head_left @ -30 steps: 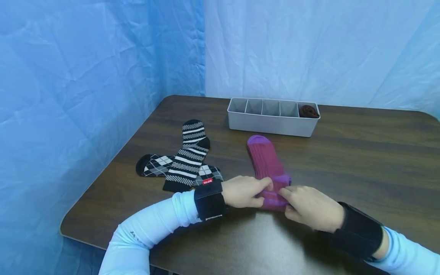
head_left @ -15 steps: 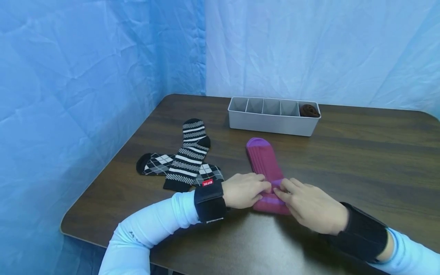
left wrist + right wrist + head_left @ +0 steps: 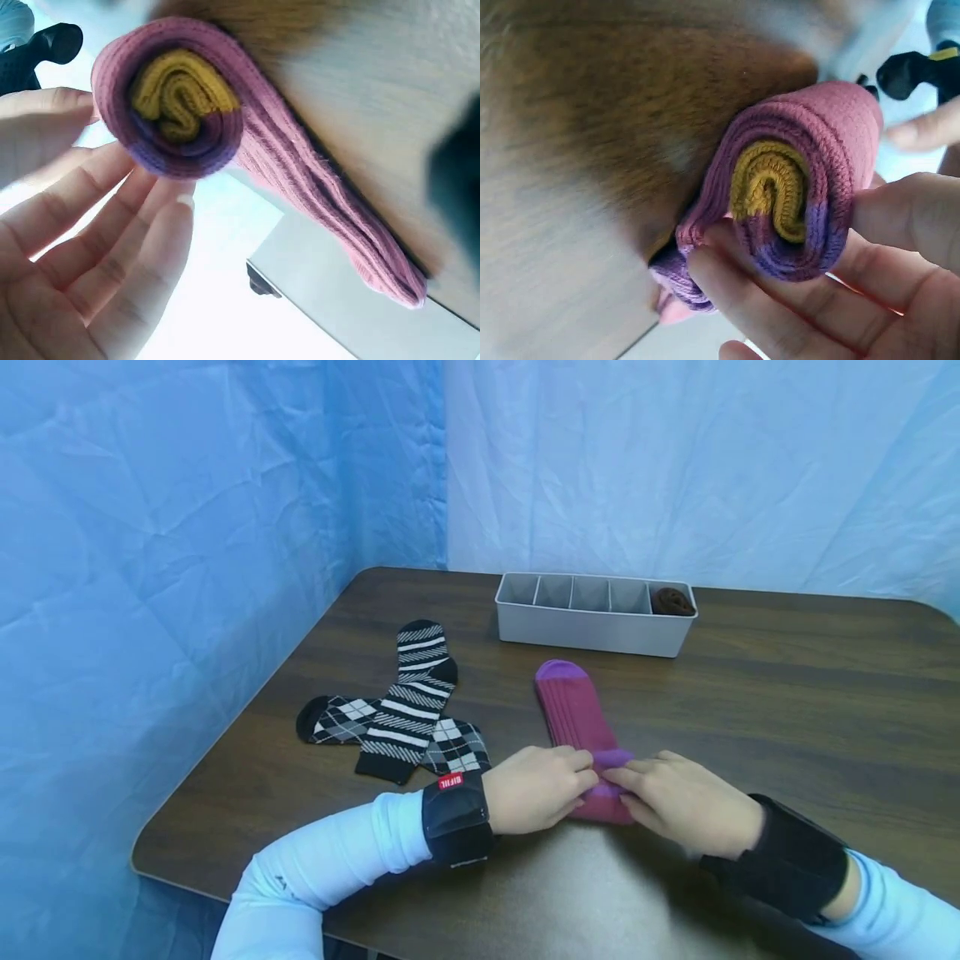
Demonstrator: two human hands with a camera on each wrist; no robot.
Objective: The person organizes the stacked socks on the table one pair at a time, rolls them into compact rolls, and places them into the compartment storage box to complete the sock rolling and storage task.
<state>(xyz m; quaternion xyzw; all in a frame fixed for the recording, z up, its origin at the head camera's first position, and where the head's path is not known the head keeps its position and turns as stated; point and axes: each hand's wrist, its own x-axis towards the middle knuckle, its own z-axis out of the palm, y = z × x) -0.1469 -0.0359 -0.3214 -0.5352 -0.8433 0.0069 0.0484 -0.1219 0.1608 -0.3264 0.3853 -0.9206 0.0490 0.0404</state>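
Note:
A maroon-pink ribbed sock with a purple toe lies on the table, toe pointing away from me. Its near end is rolled up; the left wrist view shows the roll end-on as a spiral with mustard yellow at its core. My left hand grips the roll's left end, thumb and fingertips against its side. At the other end, my right hand holds the roll between thumb and fingers. In the right wrist view, fingers reach under the coil while the flat part trails off behind.
Left of the hands, a black-and-white striped sock lies across an argyle sock. Toward the back stands a grey divided box, with a rolled brown sock in its rightmost compartment. Blue sheeting hangs behind the dark wooden table.
Both hands have shifted their grip on the roll; the right fingers now lie further over its right end. The purple toe has come slightly nearer and left. The other socks and box stay put.

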